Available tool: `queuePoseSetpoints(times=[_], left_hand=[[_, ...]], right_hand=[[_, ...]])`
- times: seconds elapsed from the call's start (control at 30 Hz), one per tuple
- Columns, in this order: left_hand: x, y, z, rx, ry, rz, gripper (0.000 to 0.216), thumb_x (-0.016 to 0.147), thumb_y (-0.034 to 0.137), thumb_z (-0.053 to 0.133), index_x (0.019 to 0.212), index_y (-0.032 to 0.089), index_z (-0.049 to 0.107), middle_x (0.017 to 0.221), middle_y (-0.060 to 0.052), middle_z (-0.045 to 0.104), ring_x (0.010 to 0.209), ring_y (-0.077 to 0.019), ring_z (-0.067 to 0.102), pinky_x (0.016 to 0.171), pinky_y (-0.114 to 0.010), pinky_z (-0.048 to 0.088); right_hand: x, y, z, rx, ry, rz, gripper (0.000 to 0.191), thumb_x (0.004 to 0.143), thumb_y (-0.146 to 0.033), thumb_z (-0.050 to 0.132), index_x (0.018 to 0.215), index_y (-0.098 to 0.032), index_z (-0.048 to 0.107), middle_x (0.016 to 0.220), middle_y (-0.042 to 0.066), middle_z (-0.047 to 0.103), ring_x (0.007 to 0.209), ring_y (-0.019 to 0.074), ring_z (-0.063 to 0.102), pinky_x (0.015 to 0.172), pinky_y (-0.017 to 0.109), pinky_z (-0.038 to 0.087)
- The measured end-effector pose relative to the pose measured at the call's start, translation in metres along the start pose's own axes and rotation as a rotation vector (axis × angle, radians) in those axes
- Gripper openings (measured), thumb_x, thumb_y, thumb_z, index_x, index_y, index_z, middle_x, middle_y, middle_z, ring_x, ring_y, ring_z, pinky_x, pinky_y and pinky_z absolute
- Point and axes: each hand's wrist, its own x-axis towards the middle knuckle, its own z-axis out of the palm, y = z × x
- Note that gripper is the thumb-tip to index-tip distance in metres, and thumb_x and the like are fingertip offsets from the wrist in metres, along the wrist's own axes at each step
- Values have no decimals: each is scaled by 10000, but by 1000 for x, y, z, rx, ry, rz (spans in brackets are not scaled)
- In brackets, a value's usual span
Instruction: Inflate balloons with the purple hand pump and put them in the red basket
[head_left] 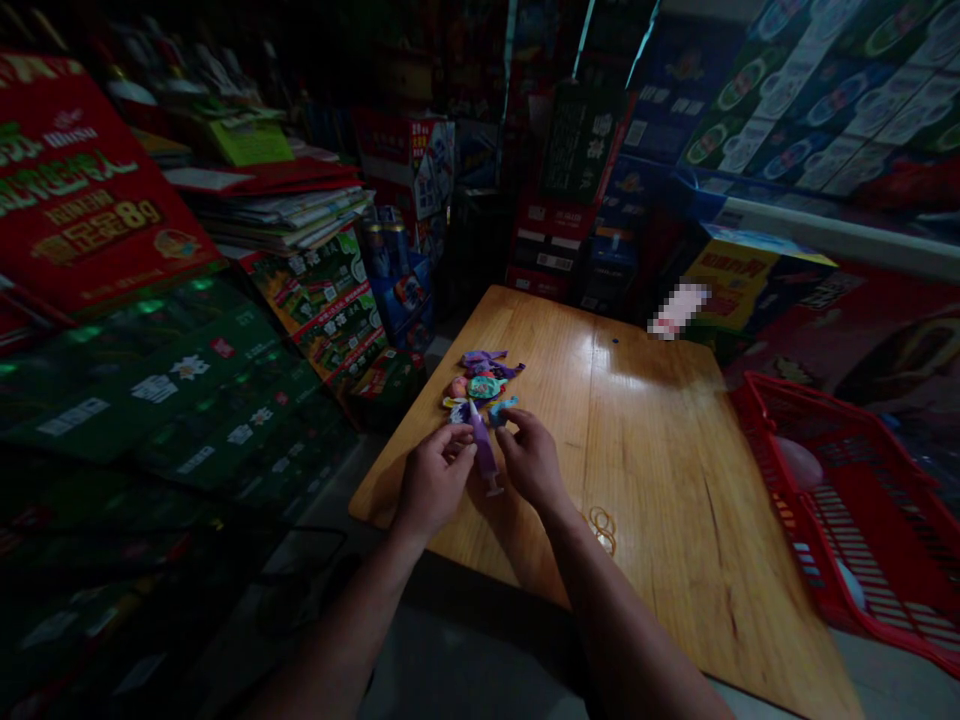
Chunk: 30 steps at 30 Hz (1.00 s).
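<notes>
A purple syringe-shaped tube (485,452) with a pale pointed tip and a flanged end slants between my hands over the wooden table. My left hand (439,475) is closed with its thumb and fingertips at the tube's left side. Just right of the tube, my right hand (534,460) pinches a small light-blue limp piece (502,408), whose kind I cannot make out. Beyond the tip lies a little pile: a purple crumpled piece (487,362), a teal printed piece (486,387) and a small pink round thing like a doll's head (457,386).
Several rubber bands (602,530) lie on the wooden table (645,460) near my right forearm. A red plastic basket (817,560) stands along the right edge. Stacked green cartons (187,390) flank the left side. A yellow-and-blue box (739,280) is at the back right.
</notes>
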Motion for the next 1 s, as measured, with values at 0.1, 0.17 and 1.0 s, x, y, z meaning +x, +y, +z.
queuePoseSetpoints(times=[0.1, 0.17, 1.0], left_hand=[[-4, 10, 1, 114, 4, 181, 427, 818, 235, 627, 1244, 253, 596, 1269, -83, 601, 1038, -222, 625, 837, -341, 528], [-7, 16, 0, 160, -22, 296, 469, 816, 198, 627, 1278, 267, 584, 1346, -75, 554, 1191, -241, 551, 991, -377, 460], [-9, 3, 9, -833, 20, -347, 276, 703, 202, 783, 947, 143, 669, 879, -41, 700, 768, -127, 651, 731, -254, 517]], right_hand=[[-10, -19, -10, 161, -68, 43, 306, 854, -303, 568, 1124, -203, 672, 957, 52, 703, 628, 139, 567, 633, 287, 481], [-20, -30, -15, 262, -153, 54, 288, 856, -297, 570, 1103, -203, 684, 888, 41, 705, 622, 136, 564, 606, 271, 467], [-47, -18, -30, 780, -203, 416, 213, 687, -203, 706, 896, -165, 695, 816, 36, 699, 658, 130, 626, 607, 262, 483]])
